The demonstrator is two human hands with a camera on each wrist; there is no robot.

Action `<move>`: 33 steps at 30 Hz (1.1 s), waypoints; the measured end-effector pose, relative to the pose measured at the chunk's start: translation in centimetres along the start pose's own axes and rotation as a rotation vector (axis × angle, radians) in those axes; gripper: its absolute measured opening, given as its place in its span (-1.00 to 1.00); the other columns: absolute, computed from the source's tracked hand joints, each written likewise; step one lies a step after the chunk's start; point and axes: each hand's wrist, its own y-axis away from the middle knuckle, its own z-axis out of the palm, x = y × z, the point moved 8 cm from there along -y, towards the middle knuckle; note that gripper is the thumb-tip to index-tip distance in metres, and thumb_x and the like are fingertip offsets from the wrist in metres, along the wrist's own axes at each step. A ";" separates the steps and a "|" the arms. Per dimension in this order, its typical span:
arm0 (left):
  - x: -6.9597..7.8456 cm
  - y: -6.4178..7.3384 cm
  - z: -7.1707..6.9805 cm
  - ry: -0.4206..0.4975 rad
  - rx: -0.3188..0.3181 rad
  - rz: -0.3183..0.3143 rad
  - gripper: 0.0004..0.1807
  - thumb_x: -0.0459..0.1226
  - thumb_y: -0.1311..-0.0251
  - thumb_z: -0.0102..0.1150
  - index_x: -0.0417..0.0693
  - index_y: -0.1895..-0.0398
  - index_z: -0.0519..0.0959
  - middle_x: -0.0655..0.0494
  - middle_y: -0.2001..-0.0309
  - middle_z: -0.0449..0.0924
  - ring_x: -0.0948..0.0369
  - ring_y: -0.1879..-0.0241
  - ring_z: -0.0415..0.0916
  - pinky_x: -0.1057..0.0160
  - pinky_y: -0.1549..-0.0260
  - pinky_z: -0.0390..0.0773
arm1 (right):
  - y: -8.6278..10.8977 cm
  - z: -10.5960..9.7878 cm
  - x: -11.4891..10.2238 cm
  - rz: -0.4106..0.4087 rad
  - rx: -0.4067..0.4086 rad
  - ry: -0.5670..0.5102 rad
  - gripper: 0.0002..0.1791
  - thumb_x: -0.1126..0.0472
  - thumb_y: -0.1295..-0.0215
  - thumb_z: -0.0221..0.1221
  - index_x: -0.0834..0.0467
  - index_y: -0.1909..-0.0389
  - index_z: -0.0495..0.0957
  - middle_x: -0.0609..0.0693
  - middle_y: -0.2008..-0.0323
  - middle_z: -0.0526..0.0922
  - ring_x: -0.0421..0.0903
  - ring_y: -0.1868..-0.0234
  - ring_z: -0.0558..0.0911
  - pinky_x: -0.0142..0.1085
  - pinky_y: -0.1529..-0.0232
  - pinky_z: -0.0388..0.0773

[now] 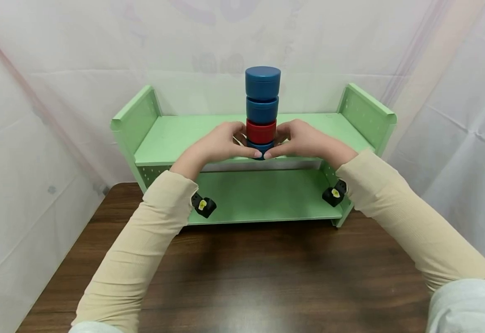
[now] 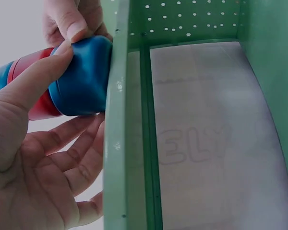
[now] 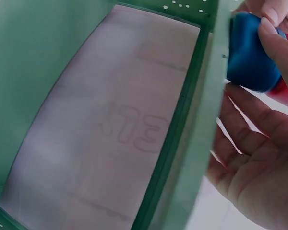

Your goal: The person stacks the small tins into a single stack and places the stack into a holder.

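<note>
A stack of round containers stands upright at the front of the shelf's green top board [image 1: 192,134]. From the top come a blue container [image 1: 263,83], a second blue container [image 1: 262,111], a red container [image 1: 261,132] and the bottom blue container [image 1: 260,146]. My left hand [image 1: 225,142] grips the bottom one from the left, its thumb across the front. From the right, my right hand [image 1: 304,139] holds that same container, thumb tips nearly meeting. The left wrist view shows its base against the shelf edge [image 2: 116,143]. In the head view, my thumbs cover part of it.
The green shelf has raised side panels [image 1: 136,122] at left and right and a lower board [image 1: 263,194]. It stands on a dark wooden table [image 1: 250,277]. White sheets [image 1: 80,46] hang behind and at both sides.
</note>
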 end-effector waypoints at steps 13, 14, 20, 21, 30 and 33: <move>-1.6 -0.8 0.0 0.039 0.104 -0.038 -0.42 -0.07 -0.11 0.31 -0.19 -0.10 0.39 -0.08 0.00 0.53 0.04 0.01 0.51 0.07 0.01 0.51 | -0.3 0.0 1.1 0.055 0.175 0.061 -0.49 0.01 -0.13 0.34 0.27 0.00 0.55 0.19 0.03 0.62 0.08 -0.11 0.51 0.01 -0.14 0.41; -1.7 -0.9 0.0 0.031 0.109 -0.042 -0.43 -0.06 -0.12 0.31 -0.19 -0.09 0.39 -0.08 0.00 0.53 0.04 0.01 0.51 0.07 0.01 0.51 | -0.4 0.0 1.2 0.058 0.180 0.067 -0.48 0.01 -0.13 0.33 0.27 -0.01 0.54 0.19 0.01 0.62 0.08 -0.11 0.51 0.01 -0.14 0.42; -2.0 -1.1 -0.4 -0.003 0.141 -0.055 -0.44 -0.05 -0.13 0.29 -0.19 -0.08 0.41 -0.08 -0.02 0.52 0.04 -0.01 0.50 0.07 0.03 0.52 | -0.7 0.0 1.3 0.054 0.213 0.088 -0.46 0.00 -0.17 0.30 0.30 -0.04 0.53 0.21 -0.03 0.60 0.09 -0.10 0.52 -0.02 -0.12 0.44; -2.0 -1.1 -0.4 -0.006 0.144 -0.056 -0.44 -0.05 -0.13 0.29 -0.20 -0.07 0.41 -0.09 -0.02 0.52 0.04 0.00 0.50 0.07 0.04 0.52 | -0.8 0.0 1.2 0.050 0.219 0.090 -0.46 0.00 -0.17 0.30 0.31 -0.04 0.53 0.21 -0.02 0.60 0.09 -0.09 0.52 -0.02 -0.12 0.44; -2.4 -1.1 -0.9 -0.019 0.171 -0.050 -0.48 -0.06 -0.18 0.24 -0.21 -0.08 0.45 -0.11 -0.03 0.52 0.03 0.00 0.50 0.07 0.04 0.52 | -1.1 0.3 0.5 0.008 0.262 0.120 -0.48 0.01 -0.20 0.27 0.33 -0.01 0.54 0.23 0.02 0.62 0.12 -0.06 0.55 -0.03 -0.08 0.46; -2.6 -1.1 -1.0 -0.011 0.178 -0.050 -0.49 -0.08 -0.18 0.24 -0.20 -0.09 0.45 -0.12 -0.04 0.52 0.02 -0.02 0.50 0.06 0.02 0.51 | -1.3 0.3 0.4 0.005 0.277 0.131 -0.50 0.00 -0.20 0.27 0.32 0.00 0.56 0.21 0.03 0.63 0.09 -0.04 0.56 -0.04 -0.07 0.47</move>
